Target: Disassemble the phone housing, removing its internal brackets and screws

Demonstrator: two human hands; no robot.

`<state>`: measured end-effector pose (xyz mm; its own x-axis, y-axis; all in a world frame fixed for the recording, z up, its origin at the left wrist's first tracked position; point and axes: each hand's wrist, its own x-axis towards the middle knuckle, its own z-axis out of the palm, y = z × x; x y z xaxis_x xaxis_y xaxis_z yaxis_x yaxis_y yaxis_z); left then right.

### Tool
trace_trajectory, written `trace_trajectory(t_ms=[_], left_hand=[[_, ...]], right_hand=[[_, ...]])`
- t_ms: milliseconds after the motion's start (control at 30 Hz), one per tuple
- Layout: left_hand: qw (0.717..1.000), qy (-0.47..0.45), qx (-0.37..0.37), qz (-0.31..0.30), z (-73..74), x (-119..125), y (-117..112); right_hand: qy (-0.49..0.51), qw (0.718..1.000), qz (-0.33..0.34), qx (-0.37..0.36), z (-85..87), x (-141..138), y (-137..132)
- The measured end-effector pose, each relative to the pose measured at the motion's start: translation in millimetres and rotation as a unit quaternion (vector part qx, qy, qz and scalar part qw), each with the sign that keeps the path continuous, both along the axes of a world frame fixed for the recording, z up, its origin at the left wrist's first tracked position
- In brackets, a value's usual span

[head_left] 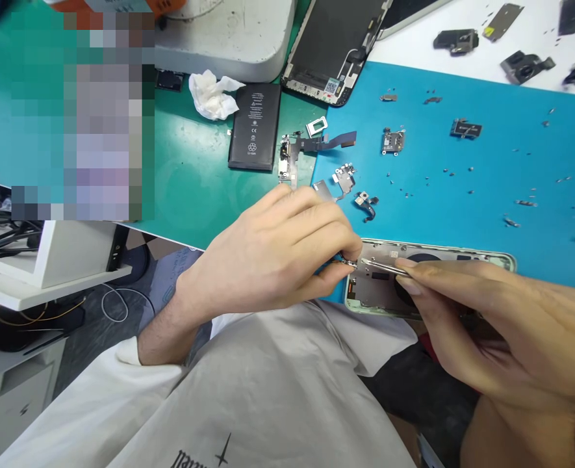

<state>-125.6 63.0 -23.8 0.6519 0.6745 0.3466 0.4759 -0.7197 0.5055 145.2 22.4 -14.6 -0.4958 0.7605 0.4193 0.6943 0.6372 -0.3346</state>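
My left hand [282,250] pinches a small metallic phone part [349,263] between thumb and forefinger, at the left end of an open phone housing [365,300]. Most of that part is covered by the fingers. In my right hand [492,312] is a pair of tweezers [382,265], gripped between thumb and fingers over the housing, its tips pointing left close to the small part. The housing lies flat with its bare metal inside facing up and a pale green rim. Its right half is partly behind my right hand.
Beyond my left hand lie a black battery [255,127], a SIM tray [317,126], a flex cable [311,144] and a crumpled tissue [214,95]. A phone screen [333,49] rests behind them. Several tiny screws and parts dot the blue mat [423,195]. Camera modules [525,67] sit at upper right.
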Motion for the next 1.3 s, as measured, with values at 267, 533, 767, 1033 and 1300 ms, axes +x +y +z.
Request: trace_trajectory(t_ms=[267,533,767,1033,1300], left_hand=[[1.0,-0.009,-0.022,-0.006,-0.2,-2,-2],[0.999,-0.007,-0.036,-0.01,0.4,-4,-2],[0.999,-0.007,-0.039,-0.014,1.1,-3,-2],[0.999,-0.005,-0.046,-0.016,2.2,-3,-2],[0.999,0.0,-0.045,-0.011,2.5,-3,-3]], right_hand=[[-0.033,0.999,0.005,0.031,6.0,-4,1],[-0.039,0.999,-0.004,0.029,1.4,12,-9],[-0.052,0.998,0.0,0.036,5.5,7,-11],[-0.106,0.992,-0.018,0.064,6.6,19,-18],[-0.125,0.991,-0.053,0.022,13.3,17,-19]])
